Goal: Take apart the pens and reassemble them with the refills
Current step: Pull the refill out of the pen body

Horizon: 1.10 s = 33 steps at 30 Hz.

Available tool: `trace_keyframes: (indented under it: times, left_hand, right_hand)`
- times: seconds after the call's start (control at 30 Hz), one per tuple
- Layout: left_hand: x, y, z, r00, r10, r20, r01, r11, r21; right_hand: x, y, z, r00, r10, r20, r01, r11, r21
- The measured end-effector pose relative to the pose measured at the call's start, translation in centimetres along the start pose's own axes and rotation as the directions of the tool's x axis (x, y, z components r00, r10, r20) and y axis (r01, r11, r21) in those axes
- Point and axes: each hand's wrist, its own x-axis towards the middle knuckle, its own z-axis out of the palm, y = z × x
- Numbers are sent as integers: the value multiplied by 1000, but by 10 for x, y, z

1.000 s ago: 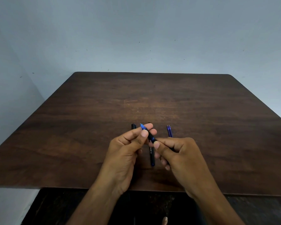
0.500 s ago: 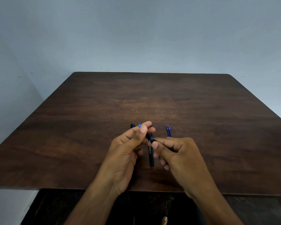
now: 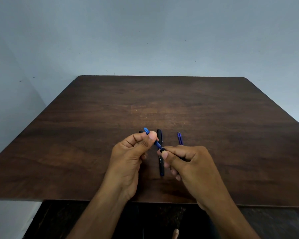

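Two hands pinch one pen: left hand [image 3: 128,152] its blue tip [image 3: 146,130], right hand [image 3: 188,163] its black barrel [image 3: 163,149].

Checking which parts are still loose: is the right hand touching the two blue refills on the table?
Apart. The head view shows the refills lying on the table beyond the right hand, with bare wood showing between them.

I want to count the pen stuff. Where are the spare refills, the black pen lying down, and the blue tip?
spare refills [image 3: 180,139], head view, mid shafts.
black pen [image 3: 161,165], head view, printed barrel.
blue tip [image 3: 146,130], head view, cone.
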Motion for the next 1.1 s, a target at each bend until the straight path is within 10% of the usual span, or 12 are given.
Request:
trace_keyframes:
  times: [0.53, 0.7, 0.9, 1.1]
  left_hand:
    - [12, 8, -7, 986, 95, -134, -87, 994, 59]
    - [20, 23, -21, 967, 180, -181, -120, 946, 302]
    - [23, 22, -26, 975, 156, -160, 47, 555, 830]
    - [29, 12, -19, 971, 158, -178, 132, 265, 955]
  right_hand:
    - [1, 4, 0, 997, 70, -34, -67, 995, 77]
    - [2, 9, -3, 993, 98, -72, -90, 991, 103]
    - [4, 9, -3, 990, 110, -86, -101, 989, 107]
    - [5, 7, -2, 992, 106, -70, -99, 990, 104]
